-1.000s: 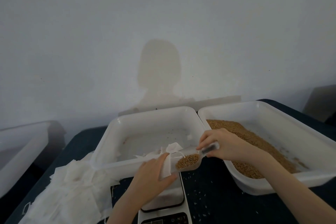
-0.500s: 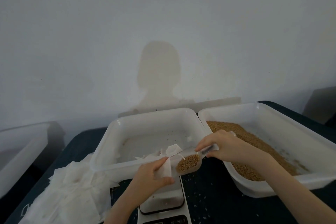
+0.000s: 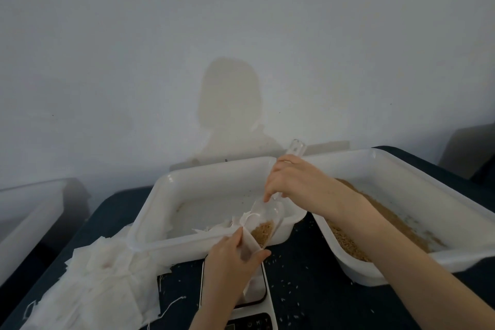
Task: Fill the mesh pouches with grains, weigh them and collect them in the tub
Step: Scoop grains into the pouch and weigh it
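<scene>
Two hands work together above the scale [image 3: 235, 300]. Left hand [image 3: 230, 257] pinches the mouth of a white mesh pouch [image 3: 250, 245] between thumb and fingers, holding it open just over the weighing plate. Right hand [image 3: 297, 185] grips the handle of a clear plastic scoop [image 3: 267, 218]. A second ago the scoop lay nearly level with its load of grains [image 3: 263, 230] resting in the bowl; now its handle points steeply upward and its lip sits inside the pouch mouth, so the grains are sliding down into the pouch. Pouring is therefore judged to be under way, with weighing on the scale directly below as the likely following step. Middle tub [image 3: 166, 195], behind the hands, holds a few white pouches near its front wall. Right tub [image 3: 417, 169] holds the grain supply. Empty pouches lie heaped [image 3: 101, 276] on the dark table [image 3: 308, 289] at the left, and stray grains are scattered around the scale. Spillage past the pouch mouth is the main risk.
</scene>
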